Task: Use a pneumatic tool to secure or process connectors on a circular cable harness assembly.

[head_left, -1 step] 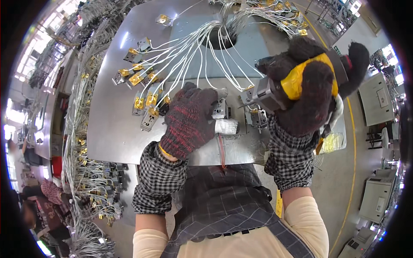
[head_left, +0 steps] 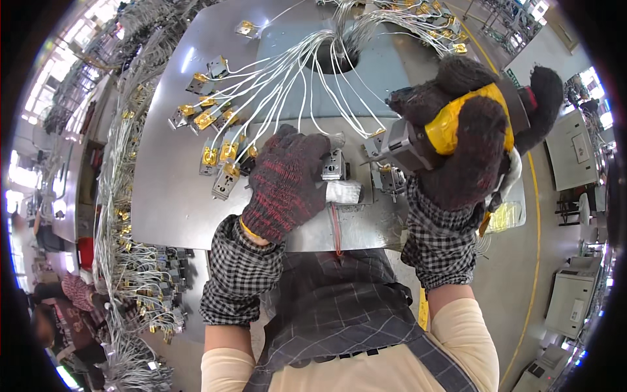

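Note:
My left hand, in a dark red and black knitted glove with white-wrapped thumb and index tips, is closed around a small metal housing on the steel worktable. The thumb and index tip sit on either side of the housing. My right hand, in a dark glove, grips a power screwdriver wrapped with yellow tape. Its thin bit points left toward the housing, with a gap between them. Beneath the screwdriver lies another metal connector part. Part of the held housing is hidden by my fingers.
White wires fan out from a round hole in the tabletop to several metal connectors with yellow parts. More wired connectors lie at the far right. A bulky wire bundle hangs along the left, near another person.

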The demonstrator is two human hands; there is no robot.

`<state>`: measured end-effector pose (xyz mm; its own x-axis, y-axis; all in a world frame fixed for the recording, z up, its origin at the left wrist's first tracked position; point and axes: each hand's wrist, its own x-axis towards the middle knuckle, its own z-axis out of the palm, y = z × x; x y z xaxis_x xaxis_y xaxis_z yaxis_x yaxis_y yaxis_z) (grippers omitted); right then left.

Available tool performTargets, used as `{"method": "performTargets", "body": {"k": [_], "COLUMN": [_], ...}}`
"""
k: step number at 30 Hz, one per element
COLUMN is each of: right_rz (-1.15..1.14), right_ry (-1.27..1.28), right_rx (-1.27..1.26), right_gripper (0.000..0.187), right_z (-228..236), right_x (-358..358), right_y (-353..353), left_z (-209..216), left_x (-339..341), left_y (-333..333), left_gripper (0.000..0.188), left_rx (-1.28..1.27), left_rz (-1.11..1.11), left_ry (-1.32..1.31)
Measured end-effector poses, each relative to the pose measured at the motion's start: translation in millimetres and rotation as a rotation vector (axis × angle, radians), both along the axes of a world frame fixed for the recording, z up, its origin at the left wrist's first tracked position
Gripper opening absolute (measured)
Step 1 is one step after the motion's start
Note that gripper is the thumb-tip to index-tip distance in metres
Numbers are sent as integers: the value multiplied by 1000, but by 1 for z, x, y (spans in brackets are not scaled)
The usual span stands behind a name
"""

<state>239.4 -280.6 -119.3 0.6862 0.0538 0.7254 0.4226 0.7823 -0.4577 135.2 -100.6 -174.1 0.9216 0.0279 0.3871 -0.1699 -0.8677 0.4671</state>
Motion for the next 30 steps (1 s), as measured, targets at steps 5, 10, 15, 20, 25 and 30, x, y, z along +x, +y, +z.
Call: {"method": "performTargets", "body": {"k": [5,10,15,20,25,30], "right_rz": [-45,-161,-280,-161,83,-83], "right_ry": [20,-145,60,-56,108,-25], "right_rx": [-6,-72,-30,-243,-26,-36], "right_gripper": [70,67,66,64,65,67], "right_z": [0,-28,-27,2,-19,-5], "right_x": [-26,1,-6,-31,-9,-24], "right_y": [12,-11,-8,5,-14,9], "left_z": [4,6,18,9,17,20], "left_x": [0,5,-3,-3,-4,-5], "left_y": [-2,-7,-12,-6,-14,-11], "left_gripper": [69,67,58,61,65,78], "left_rx": [6,29,162,63,23,-93], "left_rz": [-7,15,-1,-15,33,-11], "left_ry": [-20,71,48,83,190,224]}}
